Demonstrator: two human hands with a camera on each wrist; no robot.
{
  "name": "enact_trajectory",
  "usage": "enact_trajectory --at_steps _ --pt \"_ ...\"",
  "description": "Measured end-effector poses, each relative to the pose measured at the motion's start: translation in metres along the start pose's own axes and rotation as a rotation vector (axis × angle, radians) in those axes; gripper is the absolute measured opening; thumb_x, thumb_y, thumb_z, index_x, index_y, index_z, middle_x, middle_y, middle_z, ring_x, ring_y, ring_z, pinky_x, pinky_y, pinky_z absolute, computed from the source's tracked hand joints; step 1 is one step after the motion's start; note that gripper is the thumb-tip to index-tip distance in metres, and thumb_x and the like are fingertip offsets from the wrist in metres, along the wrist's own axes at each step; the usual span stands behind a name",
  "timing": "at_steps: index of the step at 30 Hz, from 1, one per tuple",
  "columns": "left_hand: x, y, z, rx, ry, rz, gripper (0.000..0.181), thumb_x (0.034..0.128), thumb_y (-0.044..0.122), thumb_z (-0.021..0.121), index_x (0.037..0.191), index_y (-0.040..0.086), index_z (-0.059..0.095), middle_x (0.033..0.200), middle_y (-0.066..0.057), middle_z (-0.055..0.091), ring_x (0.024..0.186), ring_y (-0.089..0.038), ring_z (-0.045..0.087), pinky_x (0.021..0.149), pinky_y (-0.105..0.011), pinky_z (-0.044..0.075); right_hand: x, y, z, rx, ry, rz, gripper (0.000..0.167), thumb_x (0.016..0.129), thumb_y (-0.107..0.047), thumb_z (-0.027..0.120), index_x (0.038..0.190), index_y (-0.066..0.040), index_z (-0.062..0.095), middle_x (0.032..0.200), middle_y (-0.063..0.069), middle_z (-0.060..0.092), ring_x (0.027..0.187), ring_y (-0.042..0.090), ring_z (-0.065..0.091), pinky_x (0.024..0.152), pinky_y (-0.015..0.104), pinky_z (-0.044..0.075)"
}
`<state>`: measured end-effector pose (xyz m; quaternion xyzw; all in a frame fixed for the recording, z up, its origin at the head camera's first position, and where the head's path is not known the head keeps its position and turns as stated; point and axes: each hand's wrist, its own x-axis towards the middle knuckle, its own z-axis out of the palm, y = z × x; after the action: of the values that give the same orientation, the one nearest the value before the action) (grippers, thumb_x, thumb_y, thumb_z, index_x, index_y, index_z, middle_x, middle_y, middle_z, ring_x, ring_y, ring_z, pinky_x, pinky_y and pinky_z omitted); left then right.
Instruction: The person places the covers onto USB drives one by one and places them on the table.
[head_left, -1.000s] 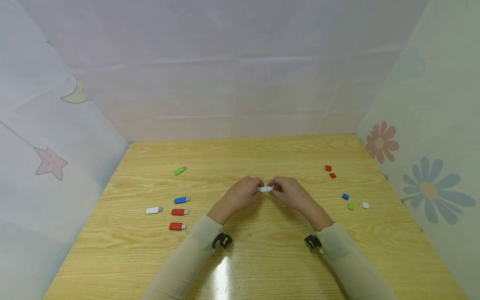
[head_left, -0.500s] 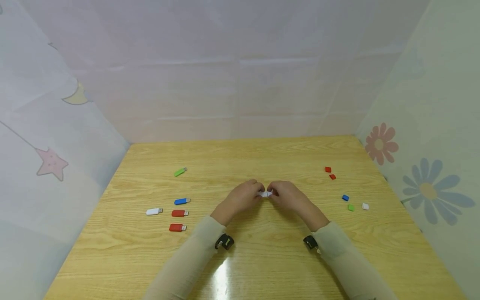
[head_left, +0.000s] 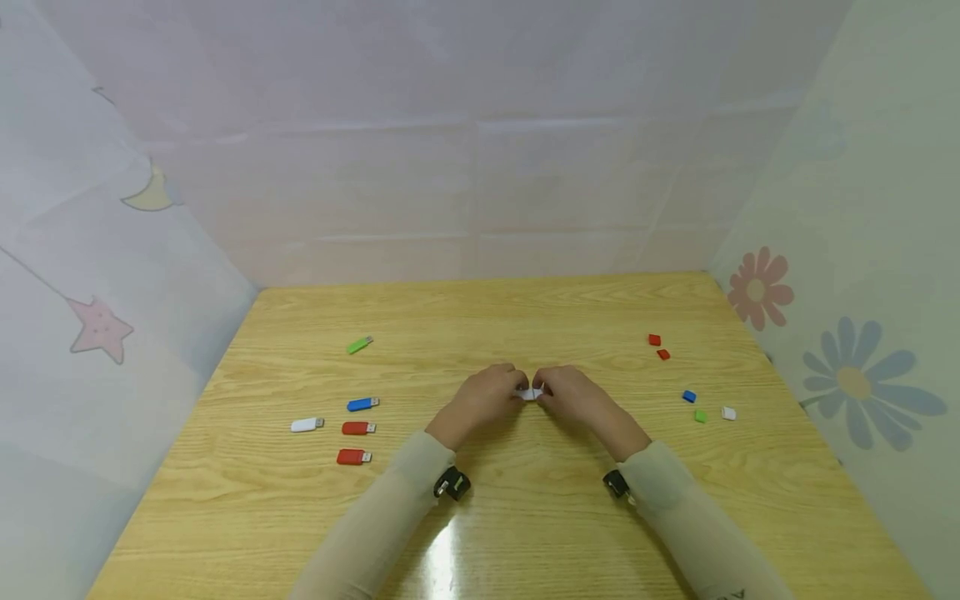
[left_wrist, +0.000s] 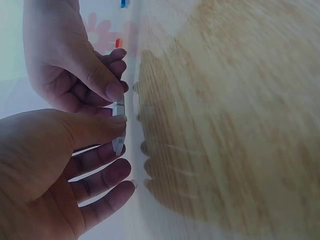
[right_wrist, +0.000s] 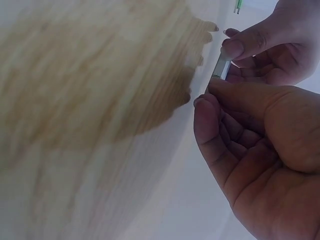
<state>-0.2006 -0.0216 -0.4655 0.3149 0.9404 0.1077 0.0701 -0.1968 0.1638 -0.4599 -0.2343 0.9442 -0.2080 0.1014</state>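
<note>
Near the middle of the wooden table, both hands hold a white USB stick [head_left: 527,395]. My left hand [head_left: 486,395] pinches its body between thumb and fingers; the other fingers spread out in the left wrist view. Thumb and forefinger of my right hand [head_left: 576,397] pinch the white cap end. A thin dark seam shows between body and cap; whether the cap sits fully home I cannot tell. In the right wrist view, a short stretch of the white USB stick [right_wrist: 221,67] shows between the two hands, the rest hidden by fingers.
On the left of the table [head_left: 480,317] lie uncapped USB sticks: green [head_left: 359,345], blue [head_left: 362,404], white [head_left: 306,425] and two red [head_left: 357,428]. Loose caps lie on the right: two red [head_left: 655,340], one blue [head_left: 689,397], one green [head_left: 700,416], one white [head_left: 728,413].
Both hands, with the white USB stick between them, have come slightly nearer the person. Their pinch stays about the same. The other sticks and caps have not moved.
</note>
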Motion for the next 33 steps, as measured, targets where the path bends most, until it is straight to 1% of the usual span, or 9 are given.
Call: enact_trajectory --at_steps 9,13,17,20,27,33 --pt "0.0014 0.0013 0.0004 -0.002 -0.013 -0.014 0.019 0.0990 0.022 0.069 0.117 0.016 0.072 0.109 0.001 0.067 0.098 -0.014 0.064 0.080 -0.028 0.055 0.0011 -0.0014 0.0011 -0.013 -0.019 0.024 0.008 0.096 -0.005 0.067 0.104 -0.002 0.070 0.081 0.003 0.065 0.071 0.015 0.055 0.065 0.033 0.049" --pt "0.0014 0.0011 0.0023 0.007 -0.007 -0.014 0.017 0.0990 0.022 0.069 0.115 0.016 0.072 0.107 0.002 0.066 0.097 -0.014 0.064 0.079 -0.028 0.055 0.0014 -0.0019 0.0021 -0.014 -0.020 0.031 0.007 0.096 -0.005 0.067 0.102 -0.002 0.070 0.081 0.003 0.065 0.071 0.015 0.055 0.064 0.033 0.049" --pt "0.0022 -0.0002 0.0053 0.009 0.002 -0.014 0.016 0.0993 0.021 0.068 0.114 0.016 0.073 0.106 0.002 0.067 0.097 -0.014 0.064 0.079 -0.028 0.055 0.0018 -0.0020 0.0031 -0.011 -0.016 0.044 0.007 0.096 -0.005 0.067 0.102 -0.003 0.071 0.082 0.003 0.066 0.073 0.016 0.057 0.067 0.034 0.051" --pt "0.0032 -0.0009 0.0066 0.003 0.007 -0.015 0.016 0.0997 0.021 0.067 0.114 0.016 0.073 0.106 0.002 0.067 0.098 -0.014 0.064 0.080 -0.028 0.055 0.0021 -0.0020 0.0030 -0.005 -0.023 0.059 0.008 0.097 -0.005 0.067 0.104 -0.003 0.070 0.082 0.003 0.066 0.073 0.016 0.057 0.067 0.034 0.051" --pt "0.0047 -0.0009 0.0067 -0.004 0.012 -0.023 0.016 0.1001 0.020 0.067 0.114 0.016 0.073 0.105 0.002 0.066 0.097 -0.014 0.063 0.080 -0.027 0.055 0.0030 -0.0014 0.0025 0.027 -0.045 0.100 0.009 0.097 -0.006 0.066 0.105 -0.003 0.069 0.083 0.003 0.063 0.071 0.018 0.054 0.064 0.032 0.047" --pt "0.0049 -0.0008 0.0073 -0.016 0.002 -0.029 0.017 0.1007 0.019 0.066 0.116 0.015 0.073 0.107 0.001 0.066 0.099 -0.015 0.064 0.083 -0.027 0.055 0.0021 -0.0013 0.0024 0.040 -0.050 0.095 0.009 0.097 -0.006 0.065 0.105 -0.003 0.068 0.083 0.005 0.063 0.071 0.018 0.054 0.063 0.033 0.047"
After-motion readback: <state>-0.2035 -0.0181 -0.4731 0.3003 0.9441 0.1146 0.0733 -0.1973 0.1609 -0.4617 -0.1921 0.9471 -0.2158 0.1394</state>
